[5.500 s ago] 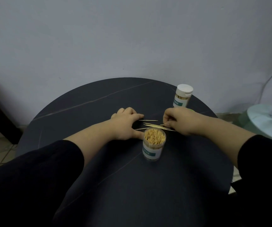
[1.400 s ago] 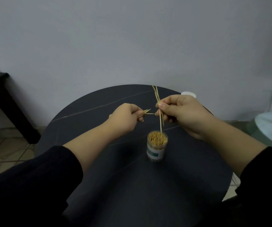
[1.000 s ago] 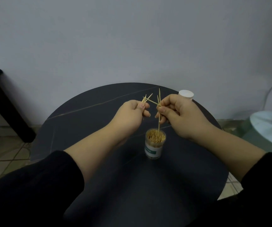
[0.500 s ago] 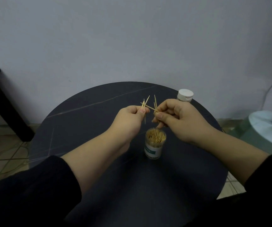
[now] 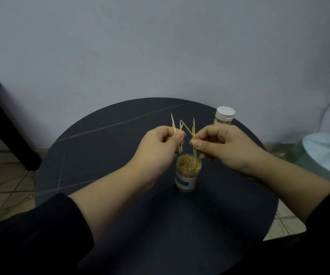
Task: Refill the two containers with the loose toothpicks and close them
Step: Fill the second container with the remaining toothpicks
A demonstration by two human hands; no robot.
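Note:
An open clear container (image 5: 188, 176), packed with upright toothpicks and wearing a green label, stands mid-table. Just above its mouth both hands pinch loose toothpicks. My left hand (image 5: 158, 147) holds a few toothpicks (image 5: 173, 127) upright, up and left of the container. My right hand (image 5: 221, 145) pinches a few more toothpicks (image 5: 193, 129), whose lower tips reach down to the container's mouth. A second container (image 5: 224, 116) with a white cap on stands at the table's far right, partly hidden behind my right hand.
The round dark table (image 5: 120, 151) stands against a pale wall. A black furniture leg (image 5: 3, 124) is at the left over tiled floor. A pale green and white appliance (image 5: 325, 153) sits on the floor at the right.
Over five seconds both hands lifted the loose toothpicks off the table. In the last second they have come down closer to the open container, the right hand's toothpicks reaching its mouth.

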